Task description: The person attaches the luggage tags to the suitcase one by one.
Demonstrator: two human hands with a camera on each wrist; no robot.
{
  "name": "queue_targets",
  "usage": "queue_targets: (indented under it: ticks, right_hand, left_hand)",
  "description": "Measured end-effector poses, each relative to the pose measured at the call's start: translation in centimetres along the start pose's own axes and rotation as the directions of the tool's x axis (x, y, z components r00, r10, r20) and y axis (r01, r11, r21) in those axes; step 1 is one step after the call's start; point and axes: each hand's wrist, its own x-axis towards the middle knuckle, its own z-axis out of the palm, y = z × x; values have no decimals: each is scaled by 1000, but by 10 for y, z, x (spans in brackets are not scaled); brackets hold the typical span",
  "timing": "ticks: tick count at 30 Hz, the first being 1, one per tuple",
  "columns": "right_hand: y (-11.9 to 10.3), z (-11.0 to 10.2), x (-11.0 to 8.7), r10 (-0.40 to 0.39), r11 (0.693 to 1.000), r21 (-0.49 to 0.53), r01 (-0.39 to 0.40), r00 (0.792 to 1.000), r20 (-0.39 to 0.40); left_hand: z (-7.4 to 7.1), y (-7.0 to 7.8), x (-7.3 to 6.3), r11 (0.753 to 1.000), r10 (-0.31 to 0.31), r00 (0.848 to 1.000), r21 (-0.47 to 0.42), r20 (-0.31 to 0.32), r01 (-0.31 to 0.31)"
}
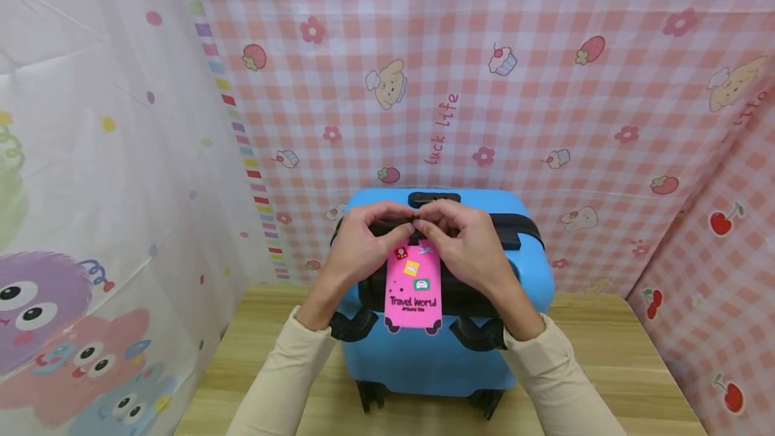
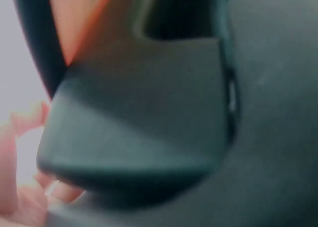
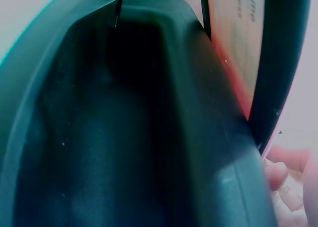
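Note:
A bright pink luggage tag (image 1: 413,291), printed "Travel World", hangs by a short black strap (image 1: 414,238) in front of a blue suitcase (image 1: 430,365). At the top of that strap my left hand (image 1: 363,242) and right hand (image 1: 473,244) meet, thumbs and index fingertips pinching it from both sides. Their other fingers curve behind, partly hidden. In the left wrist view a blurred dark handle part (image 2: 134,113) covers most of the picture, with left fingers (image 2: 30,120) at the edge. The right wrist view catches the tag's address side (image 3: 238,43) beside dark plastic.
The suitcase stands on a wood-grain table (image 1: 611,348) on black wheels (image 1: 487,402). Its black top handle (image 1: 434,199) lies behind my hands. A pink checked curtain (image 1: 460,86) hangs close behind, and a white cartoon curtain (image 1: 121,173) flanks the left.

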Motion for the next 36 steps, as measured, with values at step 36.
queue_targets:
  ticks: [36]
  right_hand:
    - [-5, 2, -9, -124, 992, -4, 124, 990, -63]
  left_hand:
    - [-4, 1, 1, 996, -83, 994, -12, 67, 84]
